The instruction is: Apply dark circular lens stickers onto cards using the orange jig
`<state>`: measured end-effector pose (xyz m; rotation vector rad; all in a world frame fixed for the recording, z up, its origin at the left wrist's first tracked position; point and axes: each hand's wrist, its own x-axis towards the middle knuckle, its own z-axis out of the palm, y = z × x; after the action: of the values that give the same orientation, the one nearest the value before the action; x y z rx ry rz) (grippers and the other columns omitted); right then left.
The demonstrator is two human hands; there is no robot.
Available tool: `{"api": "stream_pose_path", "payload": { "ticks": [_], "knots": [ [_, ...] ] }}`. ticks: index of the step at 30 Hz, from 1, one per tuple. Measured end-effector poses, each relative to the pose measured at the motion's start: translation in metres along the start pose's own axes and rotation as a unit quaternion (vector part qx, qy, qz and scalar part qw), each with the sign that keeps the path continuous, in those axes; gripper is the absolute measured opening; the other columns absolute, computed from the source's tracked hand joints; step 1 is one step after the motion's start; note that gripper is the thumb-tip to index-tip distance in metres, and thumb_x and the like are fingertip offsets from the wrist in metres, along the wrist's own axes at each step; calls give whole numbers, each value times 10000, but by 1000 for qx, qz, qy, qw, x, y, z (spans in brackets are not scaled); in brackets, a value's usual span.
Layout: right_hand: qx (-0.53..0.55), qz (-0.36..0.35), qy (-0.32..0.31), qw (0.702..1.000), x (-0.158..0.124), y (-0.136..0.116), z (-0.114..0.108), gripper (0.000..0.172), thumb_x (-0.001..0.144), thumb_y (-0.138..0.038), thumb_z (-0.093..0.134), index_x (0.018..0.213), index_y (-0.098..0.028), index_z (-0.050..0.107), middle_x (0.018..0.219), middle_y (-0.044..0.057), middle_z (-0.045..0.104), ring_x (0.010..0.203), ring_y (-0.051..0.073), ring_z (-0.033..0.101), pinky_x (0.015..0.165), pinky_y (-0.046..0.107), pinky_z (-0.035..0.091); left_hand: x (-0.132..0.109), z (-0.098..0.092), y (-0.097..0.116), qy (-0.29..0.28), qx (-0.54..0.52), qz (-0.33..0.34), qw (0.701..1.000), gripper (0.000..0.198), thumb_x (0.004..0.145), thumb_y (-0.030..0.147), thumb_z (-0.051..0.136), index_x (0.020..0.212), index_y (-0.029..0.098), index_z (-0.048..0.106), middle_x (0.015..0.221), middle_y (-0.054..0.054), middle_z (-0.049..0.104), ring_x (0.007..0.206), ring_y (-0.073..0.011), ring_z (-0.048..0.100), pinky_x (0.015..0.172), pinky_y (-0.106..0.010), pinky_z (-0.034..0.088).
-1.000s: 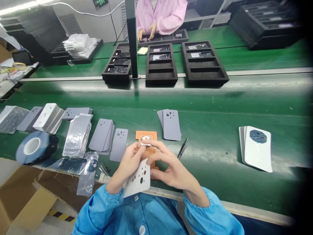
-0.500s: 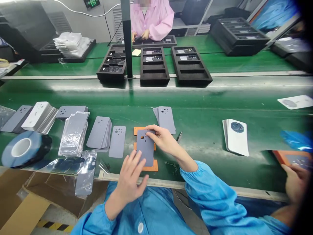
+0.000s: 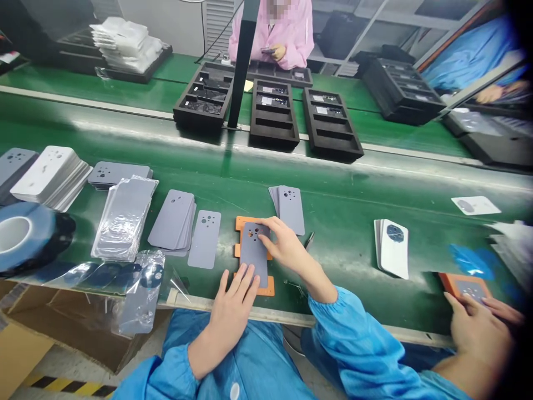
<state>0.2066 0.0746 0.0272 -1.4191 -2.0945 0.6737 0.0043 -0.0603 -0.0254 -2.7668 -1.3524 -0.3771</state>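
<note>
at the near side of the green workbench [image 3: 345, 222], a grey panel [image 3: 254, 253] with camera holes is lying flat on an orange fixture [image 3: 266, 291], whose ends are showing beyond its top and bottom. the left hand [image 3: 231, 311] is resting palm down with fingers slightly spread, fingertips lying over the panel's lower left part and closing on nothing. the right hand [image 3: 285, 244] is curling thumb and fingers at the panel's upper right corner; i cannot tell whether it is pinching the edge or only pressing. left of the fixture, a lone grey plate [image 3: 205, 241] is lying beside a grey stack [image 3: 172, 219]. behind the right hand, a dark pen-like tool [image 3: 309, 240] is lying near a smaller pile [image 3: 292, 210]. farther right, a co-worker's hand [image 3: 477, 330] is touching a second fixture [image 3: 446, 284].
</note>
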Motion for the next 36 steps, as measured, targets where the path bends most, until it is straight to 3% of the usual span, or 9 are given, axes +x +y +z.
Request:
{"api": "stream_pose_path", "payload": {
  "ticks": [5,10,14,20,24,29,33,36],
  "knots": [
    [-134,12,12,991,-15,-8,26,435,1001,-239,406,1407,-203,555,1529,159,471,1419,316,436,1163,574,358,2,-1,-3,12,-24,-4,1000,557,924,68,402,1454,187,526,1598,-83,414,1480,-258,369,1194,-535,290],
    [-180,55,-58,980,-34,-35,54,596,1027,-417,410,1578,-202,339,1645,110,308,1536,321,231,1214,584,259,3,4,-2,36,-69,-16,997,441,966,149,433,1370,187,604,1500,-95,548,1426,-257,451,1190,-511,304],
    [-207,121,-53,969,-31,-49,66,724,992,-555,449,1611,-237,251,1660,97,251,1541,350,201,1214,641,170,3,11,0,52,-95,-26,994,383,961,176,485,1308,165,649,1355,-116,666,1288,-275,583,1158,-503,346],
    [-173,188,-33,966,-23,-55,77,672,1024,-551,359,1618,-276,206,1674,65,216,1557,322,148,1202,679,115,5,4,4,36,-112,-38,992,450,927,216,522,1359,125,609,1365,-158,650,1289,-308,574,1133,-517,359],
    [-95,216,15,972,-26,-54,81,657,1027,-544,365,1611,-282,218,1677,65,213,1559,294,151,1210,677,53,8,-9,5,17,-129,-43,991,520,930,315,545,1406,105,568,1431,-165,598,1353,-338,511,1149,-542,328],
    [-5,248,156,956,-47,-47,80,605,1018,-486,385,1565,-232,343,1624,117,354,1524,287,277,1224,644,86,16,-25,-4,13,-176,-39,984,575,925,269,545,1478,124,488,1524,-166,502,1405,-342,462,1143,-555,344],
    [-1,263,146,954,-64,-39,78,598,997,-476,425,1518,-184,416,1581,139,427,1520,310,281,1213,654,130,27,-29,-14,44,-307,-95,946,375,940,152,475,1266,194,655,1401,-115,630,1298,-278,576,1107,-506,429],
    [29,249,140,958,-67,-39,71,556,994,-468,429,1472,-188,474,1537,145,486,1482,318,358,1211,657,148,34,-32,-20,99,-435,-191,874,255,970,220,495,1128,198,694,1286,-123,682,1201,-242,631,1022,-422,513]
  ]
}}
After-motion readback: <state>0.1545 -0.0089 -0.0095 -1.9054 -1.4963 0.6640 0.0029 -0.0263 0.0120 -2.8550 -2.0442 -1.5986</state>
